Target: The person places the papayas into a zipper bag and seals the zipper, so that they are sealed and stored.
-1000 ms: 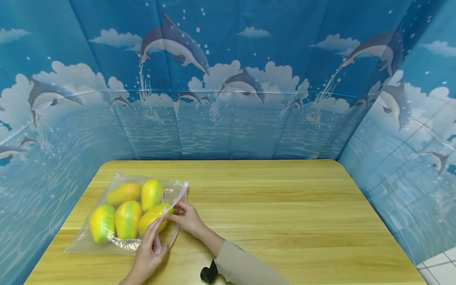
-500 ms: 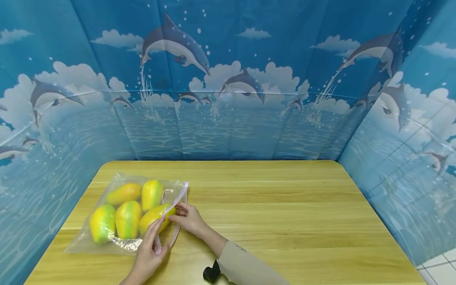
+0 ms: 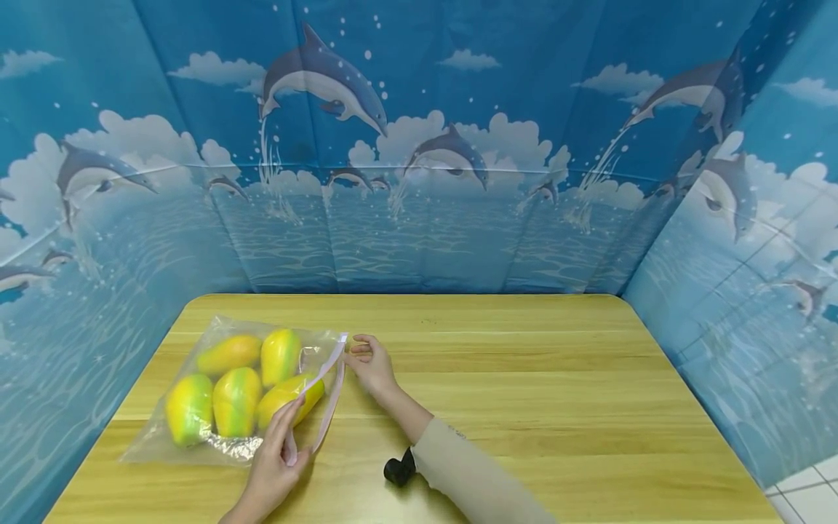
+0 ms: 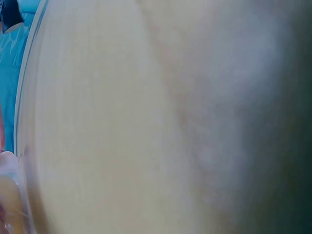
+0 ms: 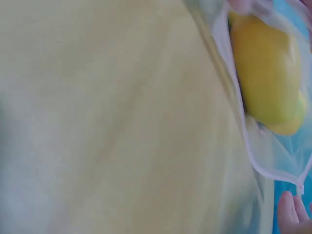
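A clear zip bag (image 3: 145, 445) lies on the left of the table with several yellow-green mangoes (image 3: 236, 402) inside. Its pale zip edge parts into a gap on the right side, with one mango (image 5: 265, 70) just within the mouth. My left hand (image 3: 273, 462) pinches the near part of that edge between thumb and fingers. At the far corner of the mouth is my right hand (image 3: 373, 370), fingers loosely bent beside the zip end; whether they touch it is hard to tell. The left wrist view is mostly blurred, showing a bit of the bag (image 4: 10, 168).
The wooden table (image 3: 524, 407) extends to the right of the bag. A blue dolphin-print curtain (image 3: 419, 240) stands behind it and along both sides. A black wrist device (image 3: 399, 469) is by the right sleeve (image 3: 478, 473).
My right hand has left the mango at the bag's mouth and moved away to the far corner of the zip edge. The left hand keeps its hold, and the mouth edge looks wider apart.
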A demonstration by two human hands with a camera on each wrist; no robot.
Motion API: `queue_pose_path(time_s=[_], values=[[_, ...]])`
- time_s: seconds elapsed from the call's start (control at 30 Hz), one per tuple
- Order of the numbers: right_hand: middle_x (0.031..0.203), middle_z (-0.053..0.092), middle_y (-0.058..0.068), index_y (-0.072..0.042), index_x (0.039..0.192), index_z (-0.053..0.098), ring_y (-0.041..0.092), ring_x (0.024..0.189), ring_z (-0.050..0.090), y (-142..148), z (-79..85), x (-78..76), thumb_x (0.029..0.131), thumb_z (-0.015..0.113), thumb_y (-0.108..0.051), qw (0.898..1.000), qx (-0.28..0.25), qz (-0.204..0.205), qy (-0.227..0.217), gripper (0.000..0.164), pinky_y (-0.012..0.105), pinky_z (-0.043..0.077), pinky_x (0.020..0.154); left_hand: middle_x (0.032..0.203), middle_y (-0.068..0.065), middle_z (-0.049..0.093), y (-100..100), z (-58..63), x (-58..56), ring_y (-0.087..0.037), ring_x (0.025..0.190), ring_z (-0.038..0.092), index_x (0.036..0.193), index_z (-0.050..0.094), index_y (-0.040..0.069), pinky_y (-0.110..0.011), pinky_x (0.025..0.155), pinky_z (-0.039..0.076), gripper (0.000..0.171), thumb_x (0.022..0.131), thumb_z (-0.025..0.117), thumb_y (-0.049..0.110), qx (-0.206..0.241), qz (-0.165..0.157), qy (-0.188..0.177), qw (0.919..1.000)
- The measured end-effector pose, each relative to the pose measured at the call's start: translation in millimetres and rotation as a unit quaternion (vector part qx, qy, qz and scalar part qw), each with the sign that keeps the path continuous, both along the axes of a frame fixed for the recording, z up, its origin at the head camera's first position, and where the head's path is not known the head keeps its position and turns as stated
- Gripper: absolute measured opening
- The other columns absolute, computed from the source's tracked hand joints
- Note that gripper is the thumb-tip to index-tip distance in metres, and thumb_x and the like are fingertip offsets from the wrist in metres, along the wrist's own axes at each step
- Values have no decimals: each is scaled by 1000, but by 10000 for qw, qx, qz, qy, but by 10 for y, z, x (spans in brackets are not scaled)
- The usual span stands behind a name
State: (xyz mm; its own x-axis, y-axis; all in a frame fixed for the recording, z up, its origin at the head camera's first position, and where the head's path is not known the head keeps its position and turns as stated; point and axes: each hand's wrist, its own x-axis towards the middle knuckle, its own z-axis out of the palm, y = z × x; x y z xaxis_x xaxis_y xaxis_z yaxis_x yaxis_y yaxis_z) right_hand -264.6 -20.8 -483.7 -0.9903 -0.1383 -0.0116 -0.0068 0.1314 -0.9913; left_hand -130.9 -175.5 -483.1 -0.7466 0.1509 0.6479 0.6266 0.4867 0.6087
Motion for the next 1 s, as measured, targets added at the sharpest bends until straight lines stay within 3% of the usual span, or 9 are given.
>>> queue_pose_path(time_s=[0.1, 0.23, 0.43, 0.7, 1.0], values=[[108, 57, 18, -2, 124, 51, 26, 94, 58, 10, 48, -86, 84, 64, -15, 9999, 26, -115, 31, 44, 31, 53, 72, 117, -30, 42, -3, -8, -1, -11, 50, 38, 123, 41, -17, -14, 42, 34, 80, 47, 61, -30, -12, 28, -14, 10000], [110, 55, 20, -1, 126, 50, 30, 100, 57, -1, 83, -161, 84, 64, -14, 10000, -1, 38, -34, 46, 34, 52, 78, 117, -29, 42, -1, -13, -4, -11, 50, 38, 123, 41, -17, -14, 42, 34, 79, 48, 62, -30, -36, 42, -17, 10000], [114, 55, 17, -5, 131, 47, 25, 102, 56, -53, 59, -219, 84, 64, -14, 9986, -170, 210, -448, 51, 31, 50, 80, 116, -30, 42, 2, -5, -1, -10, 50, 38, 123, 41, -17, -14, 42, 34, 79, 48, 62, -30, -61, 62, -10, 10000], [104, 58, 14, 0, 133, 42, 14, 81, 58, -124, 17, -232, 83, 63, -2, 9885, -1107, 81, -1026, 55, 34, 52, 77, 116, -30, 43, 11, -17, -5, -9, 50, 38, 122, 42, -16, -13, 42, 33, 79, 46, 62, -29, -57, 121, 110, 9998], [96, 58, 11, -1, 132, 43, 12, 70, 57, -148, 16, -259, 81, 62, 3, 9829, -1394, 73, -1198, 54, 40, 52, 80, 115, -31, 44, 18, -30, -21, -6, 51, 37, 123, 42, -16, -12, 42, 32, 83, 43, 62, -30, -9, 94, 300, 9995]])
